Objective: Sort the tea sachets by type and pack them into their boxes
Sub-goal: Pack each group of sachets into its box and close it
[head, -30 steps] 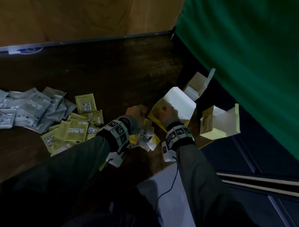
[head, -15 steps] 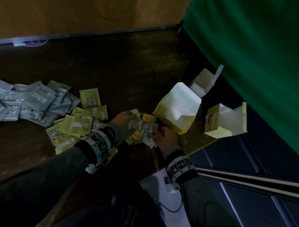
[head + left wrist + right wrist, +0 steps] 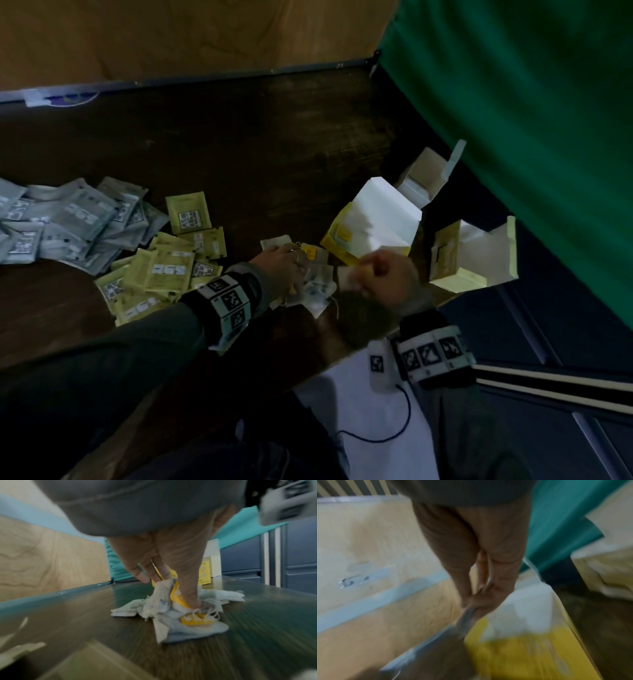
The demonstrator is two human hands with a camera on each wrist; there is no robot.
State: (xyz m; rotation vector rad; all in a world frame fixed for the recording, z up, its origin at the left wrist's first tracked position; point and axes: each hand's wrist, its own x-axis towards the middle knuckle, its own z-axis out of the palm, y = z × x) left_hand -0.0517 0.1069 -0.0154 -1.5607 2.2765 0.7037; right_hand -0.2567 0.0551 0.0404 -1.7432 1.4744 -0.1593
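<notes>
Loose white tea bags with yellow tags (image 3: pixel 317 291) lie in a small heap near the table's front edge. My left hand (image 3: pixel 298 265) presses down into the heap, and its fingers and thumb pinch some of these tea bags (image 3: pixel 163 595) between them. Just right of the heap my right hand (image 3: pixel 364 274) pinches one tea bag (image 3: pixel 347 279); in the blurred right wrist view that bag (image 3: pixel 465 616) hangs from the fingertips. An open bright yellow box (image 3: pixel 371 226) lies beside the right hand. Grey sachets (image 3: pixel 68 222) and yellow-green sachets (image 3: pixel 164 270) are piled at the left.
A pale yellow open box (image 3: pixel 462 253) stands at the table's right corner, and a brown-and-white open box (image 3: pixel 424 174) behind it. A green curtain (image 3: pixel 513 120) hangs along the right. A wooden wall (image 3: pixel 171 34) closes the back. The dark table (image 3: pixel 239 137) ends just below my wrists.
My right hand let go of the yellow box, dipped to the heap and has now come up to the right with a tea bag. The left hand stayed on the heap.
</notes>
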